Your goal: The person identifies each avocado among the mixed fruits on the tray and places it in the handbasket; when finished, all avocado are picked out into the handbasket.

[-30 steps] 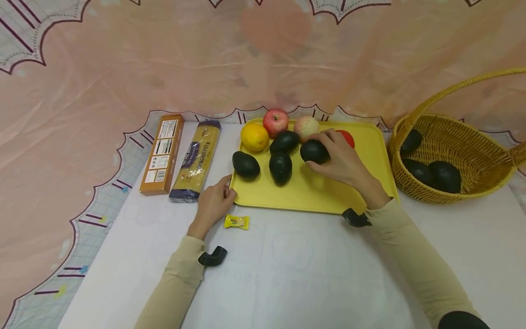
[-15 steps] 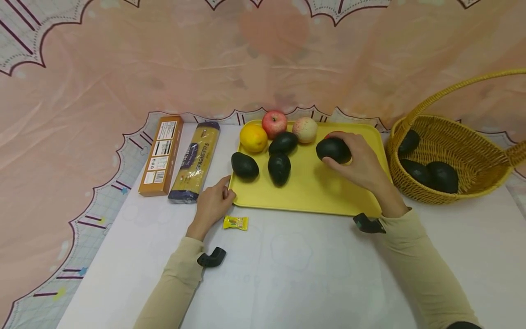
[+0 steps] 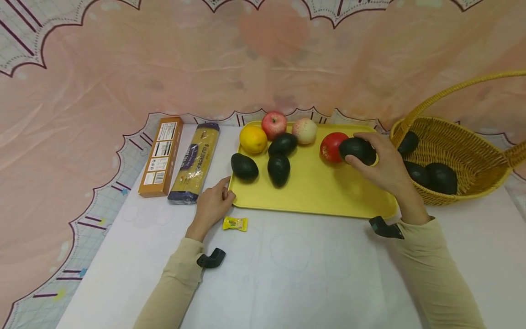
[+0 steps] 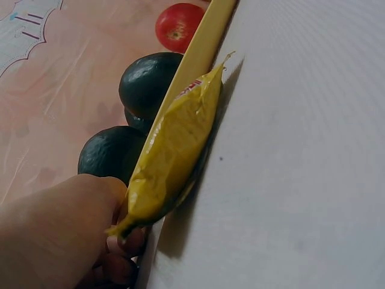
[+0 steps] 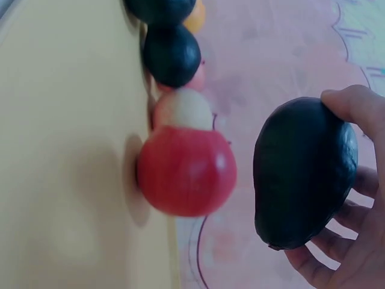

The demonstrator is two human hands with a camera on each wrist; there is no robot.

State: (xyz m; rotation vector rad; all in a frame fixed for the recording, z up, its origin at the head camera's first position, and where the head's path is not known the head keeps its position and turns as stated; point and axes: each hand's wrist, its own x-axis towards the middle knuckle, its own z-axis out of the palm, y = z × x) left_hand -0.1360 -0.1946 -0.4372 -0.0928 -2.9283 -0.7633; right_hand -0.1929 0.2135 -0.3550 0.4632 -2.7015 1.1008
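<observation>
My right hand (image 3: 384, 164) grips a dark green avocado (image 3: 356, 151) between thumb and fingers, above the right part of the yellow tray (image 3: 312, 196). In the right wrist view the avocado (image 5: 304, 174) is clear of the tray, beside a red round fruit (image 5: 186, 171). At the tray's front left corner, my left hand (image 3: 213, 205) holds the edge with curled fingers, partly hidden in the left wrist view. Several fruits lie on the tray: avocados (image 3: 279, 169), a yellow lemon-like fruit (image 3: 252, 139), a red apple (image 3: 274, 125) and a pale peach-like fruit (image 3: 304, 131).
A wicker basket (image 3: 485, 151) with a tall handle stands right of the tray, with several avocados (image 3: 441, 178) inside. Left of the tray lie a spaghetti pack (image 3: 195, 162) and an orange-brown box (image 3: 161, 156). A small yellow wrapped candy (image 3: 235, 223) lies before the tray.
My right hand has carried the avocado rightward across the tray, toward the basket. The red round fruit, largely covered before, now shows. My left hand has stayed at the tray corner.
</observation>
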